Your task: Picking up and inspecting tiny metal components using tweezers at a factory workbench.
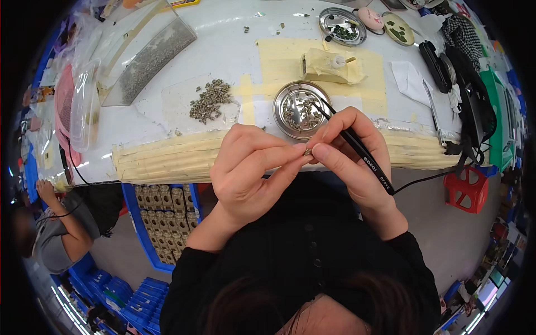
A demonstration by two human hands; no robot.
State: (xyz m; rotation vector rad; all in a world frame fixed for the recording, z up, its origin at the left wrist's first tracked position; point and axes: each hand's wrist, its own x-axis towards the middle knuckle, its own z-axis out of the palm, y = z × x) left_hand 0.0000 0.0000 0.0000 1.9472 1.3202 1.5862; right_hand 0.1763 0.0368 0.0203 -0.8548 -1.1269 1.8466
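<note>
Near the front edge of the bench, the fingertips of my left hand (pixel 248 170) and my right hand (pixel 360 162) meet around a tiny grey-brown part (pixel 307 151). Both hands are closed in a pinch; most of the part is hidden by the fingers. Black tweezers (pixel 365 154) also lie in my right hand, their points up and to the left. Those points reach over a round metal dish (pixel 277 124) just beyond my fingers, which holds several small grey-green parts. A loose pile of similar parts (pixel 211 100) lies on the bench beyond my left hand.
A clear tray of grey granular pieces (pixel 159 58) stands far left. Beyond the dish sits a tape-covered block (pixel 329 66). Two shallow dishes with dark green bits (pixel 342 27) are farther back. A blue crate (pixel 146 245) of brown parts and a red stool (pixel 466 190) stand below.
</note>
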